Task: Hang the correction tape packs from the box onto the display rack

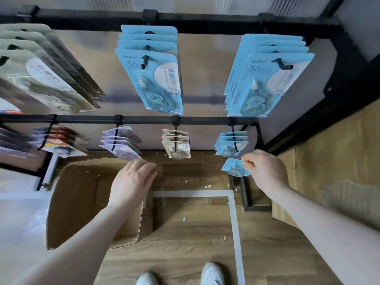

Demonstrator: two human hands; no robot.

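Note:
My right hand (265, 169) pinches a blue correction tape pack (233, 168) by its top edge, just below the lower-right hook, where several blue packs (230, 144) hang. My left hand (133, 179) hovers with relaxed fingers and holds nothing, above the open cardboard box (82, 202) and just under the purple packs (121, 146). The black display rack's lower bar (144, 120) also carries beige packs (176, 146). On the upper bar (205, 19) hang two stacks of blue packs (152, 68), (267, 77) and a beige stack (41, 68) at the left.
Red packs (59, 142) hang at the lower left. The rack's black side frame (320, 112) runs down the right, with flat cardboard (329, 161) beyond it. White tape lines (234, 223) mark the wooden floor. My shoes (211, 274) stand at the bottom edge.

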